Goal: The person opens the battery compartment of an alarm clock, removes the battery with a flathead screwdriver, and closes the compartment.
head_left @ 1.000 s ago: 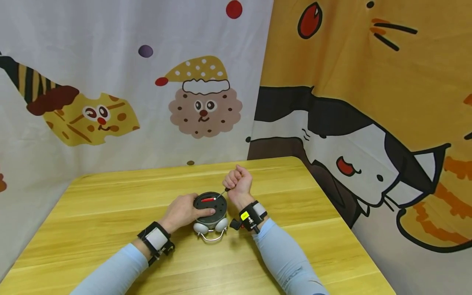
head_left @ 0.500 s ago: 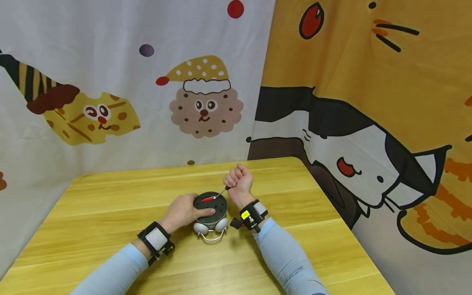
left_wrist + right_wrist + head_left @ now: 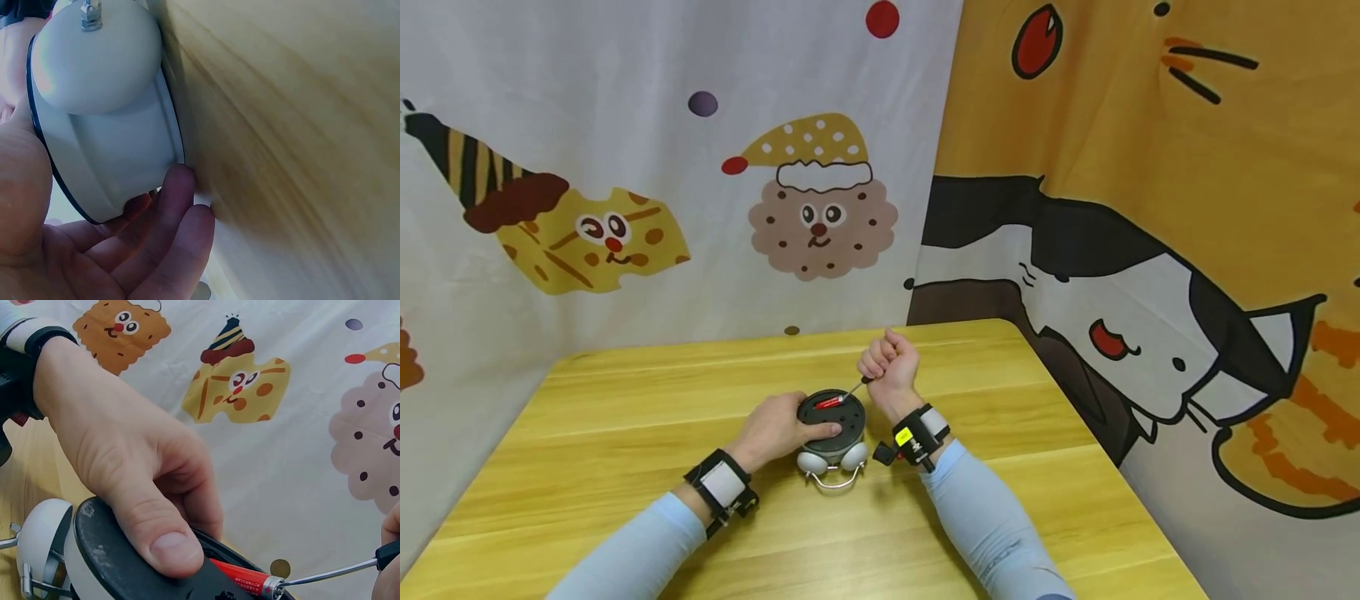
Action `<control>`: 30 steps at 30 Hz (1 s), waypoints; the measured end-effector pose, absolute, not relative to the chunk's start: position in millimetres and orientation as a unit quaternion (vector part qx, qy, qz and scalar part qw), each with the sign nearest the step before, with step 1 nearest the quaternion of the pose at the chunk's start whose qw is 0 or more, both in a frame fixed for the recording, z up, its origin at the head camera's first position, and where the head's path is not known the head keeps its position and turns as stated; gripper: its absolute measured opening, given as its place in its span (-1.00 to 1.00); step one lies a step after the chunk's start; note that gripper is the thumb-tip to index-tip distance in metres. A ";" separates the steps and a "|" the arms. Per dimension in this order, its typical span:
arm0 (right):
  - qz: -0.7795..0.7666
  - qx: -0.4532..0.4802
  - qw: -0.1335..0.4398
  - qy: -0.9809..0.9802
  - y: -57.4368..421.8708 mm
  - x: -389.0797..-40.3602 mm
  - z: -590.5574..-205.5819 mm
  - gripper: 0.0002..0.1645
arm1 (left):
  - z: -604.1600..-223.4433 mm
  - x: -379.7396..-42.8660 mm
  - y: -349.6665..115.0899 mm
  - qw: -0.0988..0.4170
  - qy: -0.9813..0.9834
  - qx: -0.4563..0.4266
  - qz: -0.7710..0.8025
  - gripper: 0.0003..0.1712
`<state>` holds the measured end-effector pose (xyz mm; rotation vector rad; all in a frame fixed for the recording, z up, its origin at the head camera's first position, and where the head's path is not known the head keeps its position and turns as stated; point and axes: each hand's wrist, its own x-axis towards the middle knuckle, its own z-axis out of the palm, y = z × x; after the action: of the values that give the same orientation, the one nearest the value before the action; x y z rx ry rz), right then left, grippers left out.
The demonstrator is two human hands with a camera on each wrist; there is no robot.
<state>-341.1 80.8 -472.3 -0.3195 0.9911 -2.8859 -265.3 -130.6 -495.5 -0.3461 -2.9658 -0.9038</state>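
A twin-bell alarm clock (image 3: 852, 424) lies on its front on the table, black back up and its white bells (image 3: 100, 59) toward me. My left hand (image 3: 772, 430) grips its left side, thumb on the back and fingers curled around the casing. A red battery (image 3: 242, 577) sits in the clock's back, its metal end tilted up. My right hand (image 3: 889, 372) holds a thin screwdriver (image 3: 331, 573) in curled fingers. The metal tip touches the battery's metal end or lies right at it. Most of the screwdriver's handle is hidden inside the fist.
The clock stands on a yellow wood-grain table (image 3: 647, 392). A white printed curtain (image 3: 647, 100) hangs behind the far edge, and an orange cat-patterned one (image 3: 1112, 150) along the right. A wire handle (image 3: 831, 483) joins the bells.
The battery's right end has risen slightly, and the screwdriver and right hand have shifted up a little. The left hand keeps its grip on the clock. The head view has shifted slightly.
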 end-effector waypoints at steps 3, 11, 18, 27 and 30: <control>-0.941 -0.095 0.037 0.323 82.0 -341.1 -473.8 -0.23 | -496.2 -264.9 -129.9 0.009 -0.951 -0.114 -0.288 -0.26; -0.942 -0.092 0.038 0.320 85.4 -342.6 -474.8 -0.25 | -495.8 -267.5 -129.9 0.008 -0.952 -0.113 -0.286 -0.26; -0.937 -0.097 0.031 0.333 89.1 -343.3 -472.5 -0.27 | -495.1 -267.5 -129.6 0.008 -0.951 -0.118 -0.286 -0.25; -0.932 -0.111 0.025 0.345 92.3 -347.3 -472.3 -0.28 | -495.9 -269.4 -131.5 0.006 -0.950 -0.119 -0.287 -0.21; -0.931 -0.109 0.027 0.348 92.7 -348.0 -470.6 -0.28 | -495.9 -269.8 -131.9 0.007 -0.950 -0.119 -0.287 -0.21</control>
<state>-348.0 92.7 -470.6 -0.3353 1.0746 -2.8747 -269.8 -131.9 -495.9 -0.3723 -2.9719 -0.8983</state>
